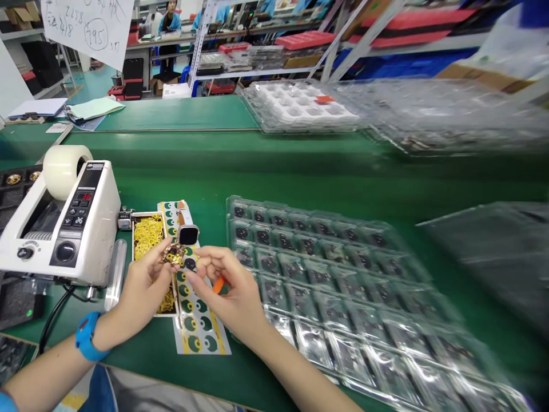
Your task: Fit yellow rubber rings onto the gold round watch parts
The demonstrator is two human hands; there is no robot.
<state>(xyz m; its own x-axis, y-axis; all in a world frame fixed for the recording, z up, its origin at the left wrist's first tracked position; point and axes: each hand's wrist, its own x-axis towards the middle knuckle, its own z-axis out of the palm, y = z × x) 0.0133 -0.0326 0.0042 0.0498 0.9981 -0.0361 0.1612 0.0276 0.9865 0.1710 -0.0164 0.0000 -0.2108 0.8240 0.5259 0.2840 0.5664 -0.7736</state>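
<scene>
My left hand (143, 281) is closed, pinching a gold-coloured round metal part (173, 255) between thumb and fingers. Close beside it, my right hand (234, 289) is closed with a small black round part (190, 264) between the tips of thumb and forefinger. An orange stick-like piece (218, 284) shows in the right palm; its full shape is hidden. Just beyond the fingers is a square dark-faced watch (189, 235) with a brown strap. Beneath the hands lie a sticker sheet (201, 337) with round cut-outs and a box of yellow ring-shaped pieces (148, 233), partly covered by my left hand.
A white tape dispenser (96, 223) stands at the left, a clear plastic strip (115, 274) beside it. Clear compartment trays (317, 274) with small dark parts spread across the right. More plastic trays (300, 106) sit on the raised ledge. People work in the background.
</scene>
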